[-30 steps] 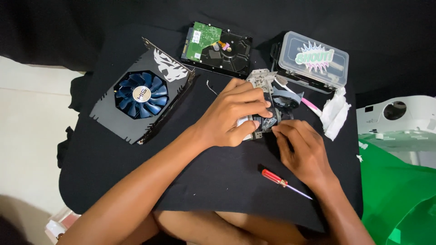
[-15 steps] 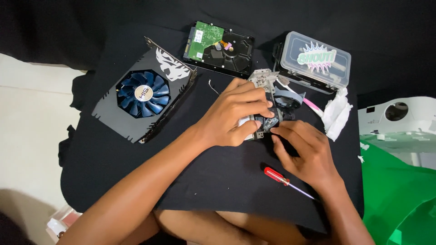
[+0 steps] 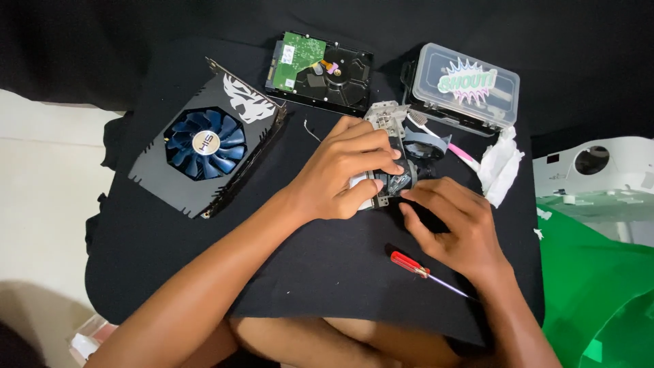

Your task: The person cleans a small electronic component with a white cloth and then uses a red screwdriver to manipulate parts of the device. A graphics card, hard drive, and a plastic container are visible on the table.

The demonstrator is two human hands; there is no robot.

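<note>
Shift since earlier: right hand (image 3: 455, 225) is sliding a little lower and toward the body, fingertips now resting at the near edge of the small metal assembly (image 3: 390, 178); left hand (image 3: 344, 174) is keeping its place on top of it.
Left grip: clenching around the assembly, fingers draped over its top, thumb tucked under the near side, pinning it to the black cloth (image 3: 204, 259).
Right grip: fingers are curling loosely, tips touching the assembly's lower corner; whether they are pinching a small part is hidden, so I cannot tell.
Worked piece: sitting near the middle of the cloth, mostly covered by the left hand; a silver bracket end is poking out at the far side, dark parts showing on the right.
Screwdriver (image 3: 421, 269): lying untouched on the cloth, red handle, just below the right hand, same spot as before.
Reading: judging by the idle tool, fingertip work is going on rather than screw driving.
Surroundings: graphics card with blue fan (image 3: 204, 146) lying at far left; hard drive (image 3: 320, 71) board-side up beyond; clear plastic box (image 3: 466, 88) at far right; toothbrush (image 3: 443, 143) and crumpled tissue (image 3: 501, 167) just beside the box.
Off the cloth: white device (image 3: 599, 177) and green sheet (image 3: 599, 286) to the right.
</note>
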